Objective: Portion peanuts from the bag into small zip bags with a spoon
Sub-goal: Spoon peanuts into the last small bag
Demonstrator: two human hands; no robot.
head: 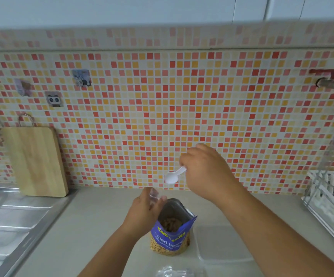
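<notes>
The right hand [206, 170] holds a white spoon [174, 175] above the open peanut bag [171, 234], fingers clamped on the handle, long axis slanting down-left, bowl lowest. The left hand [144, 211] pinches a clear zip bag [154, 194] beside the bag's mouth. The peanut bag stands upright on the surface [94, 226].

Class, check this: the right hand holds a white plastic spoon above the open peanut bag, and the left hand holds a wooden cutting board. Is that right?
Not quite. The head view shows the left hand holding a small clear zip bag, not the cutting board, which leans against the tiled wall. The right hand does hold the white spoon above the open peanut bag.
</notes>
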